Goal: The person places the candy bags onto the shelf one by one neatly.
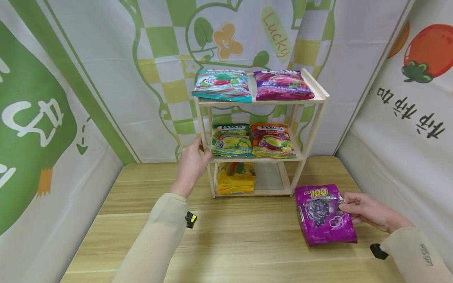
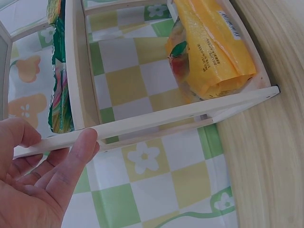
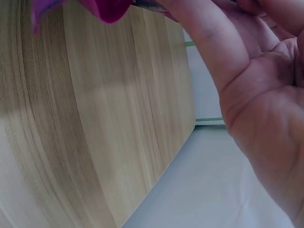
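A small three-tier wooden shelf [image 1: 255, 160] stands on the table. My left hand [image 1: 191, 167] grips its left front post at about the middle tier; in the left wrist view, thumb and fingers lie on either side of the wooden post [image 2: 142, 122]. At the right, my right hand [image 1: 371, 212] pinches the right edge of a purple candy bag [image 1: 320, 216] marked "LOT 100". The bag is in front of the shelf's right side, tilted, its printed face showing. Only a purple corner of the bag [image 3: 111, 9] shows in the right wrist view, beside my right hand [image 3: 256, 95].
On the top tier lie a teal candy bag [image 1: 223, 86] and a magenta one [image 1: 283, 85]. A green bag [image 1: 231, 140] and an orange bag [image 1: 273, 140] lean on the middle tier. The bottom tier holds a yellow bag [image 1: 235, 181] at left. Printed cloth walls surround the wooden table [image 1: 226, 239].
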Motion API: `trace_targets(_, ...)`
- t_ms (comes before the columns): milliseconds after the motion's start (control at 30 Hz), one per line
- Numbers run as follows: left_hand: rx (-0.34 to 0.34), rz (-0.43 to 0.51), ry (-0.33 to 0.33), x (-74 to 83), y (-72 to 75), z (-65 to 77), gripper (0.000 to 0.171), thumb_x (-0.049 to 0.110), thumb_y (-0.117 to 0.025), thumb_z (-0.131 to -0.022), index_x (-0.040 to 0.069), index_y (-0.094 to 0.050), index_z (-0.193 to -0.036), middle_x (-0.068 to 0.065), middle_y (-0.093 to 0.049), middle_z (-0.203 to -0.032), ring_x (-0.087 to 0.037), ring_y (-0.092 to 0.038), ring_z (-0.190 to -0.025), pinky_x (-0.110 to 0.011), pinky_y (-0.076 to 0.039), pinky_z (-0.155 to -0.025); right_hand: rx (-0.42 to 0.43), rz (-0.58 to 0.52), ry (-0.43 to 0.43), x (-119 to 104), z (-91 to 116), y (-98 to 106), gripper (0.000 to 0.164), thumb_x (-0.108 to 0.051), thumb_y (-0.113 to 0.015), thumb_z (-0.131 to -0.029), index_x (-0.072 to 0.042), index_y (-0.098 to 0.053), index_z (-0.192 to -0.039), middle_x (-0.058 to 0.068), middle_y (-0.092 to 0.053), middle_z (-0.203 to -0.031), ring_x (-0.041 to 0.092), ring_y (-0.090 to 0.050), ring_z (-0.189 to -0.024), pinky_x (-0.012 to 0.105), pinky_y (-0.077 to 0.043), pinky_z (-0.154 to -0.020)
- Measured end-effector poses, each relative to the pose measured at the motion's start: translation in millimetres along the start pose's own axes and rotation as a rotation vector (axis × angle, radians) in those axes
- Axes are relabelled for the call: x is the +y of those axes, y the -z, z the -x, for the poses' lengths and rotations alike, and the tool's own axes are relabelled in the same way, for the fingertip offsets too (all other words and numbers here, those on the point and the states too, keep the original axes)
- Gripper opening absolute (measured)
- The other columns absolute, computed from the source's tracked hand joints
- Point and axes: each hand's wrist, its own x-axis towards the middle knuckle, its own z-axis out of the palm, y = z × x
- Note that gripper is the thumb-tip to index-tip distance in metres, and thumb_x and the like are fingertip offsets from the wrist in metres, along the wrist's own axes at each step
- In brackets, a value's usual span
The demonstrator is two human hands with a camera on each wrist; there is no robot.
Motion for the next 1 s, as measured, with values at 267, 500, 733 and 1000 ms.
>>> trace_targets(267, -0.002, 0.002, 0.001, 0.6, 0.8, 0.4, 0.020, 0.013, -0.058, -0.094, 0.007, -0.061, -0.113, -0.014, -0.072, -0.107, -0.021, -0.056, -0.054, -0.029, -0.047, -0.043, -0.031, 0.049, -0.012, -2, -4, -4, 0.016, -0.008, -0.046, -0.108, -0.010, -0.049, -0.092, 0.002, -0.065, -0.100, 0.019, -0.071, -0.092, 0.052, -0.061, -0.082)
trace_targets(500, -0.011, 0.007, 0.008, 1.4, 1.1, 0.8, 0.020, 0.013, -0.058, -0.095, 0.007, -0.061, -0.113, -0.015, -0.072, -0.107, -0.020, -0.055, -0.053, -0.028, -0.046, -0.042, -0.006, 0.068, 0.014, -7, -12, -11, 0.018, -0.008, -0.048, -0.108, -0.004, -0.044, -0.091, 0.003, -0.063, -0.096, 0.020, -0.071, -0.091, 0.054, -0.061, -0.082)
trace_targets(733, -0.027, 0.004, 0.027, 1.3, 1.0, 0.1, 0.022, 0.014, -0.058, -0.096, 0.007, -0.060, -0.117, -0.015, -0.072, -0.107, -0.019, -0.055, -0.053, -0.027, -0.046, -0.042, -0.001, 0.056, 0.060, -9, -25, -20, 0.018, -0.006, -0.048, -0.107, 0.000, -0.045, -0.090, 0.003, -0.063, -0.096, 0.020, -0.071, -0.092, 0.053, -0.061, -0.082)
trace_targets(1000, -0.023, 0.008, 0.023, 0.3, 0.4, 0.7, 0.023, 0.014, -0.058, -0.096, 0.007, -0.060, -0.117, -0.014, -0.072, -0.106, -0.019, -0.054, -0.051, -0.027, -0.046, -0.041, 0.018, 0.058, 0.070, -8, -44, -33, 0.020, -0.009, -0.051, -0.107, -0.002, -0.044, -0.089, 0.000, -0.058, -0.089, 0.013, -0.066, -0.084, 0.045, -0.063, -0.077)
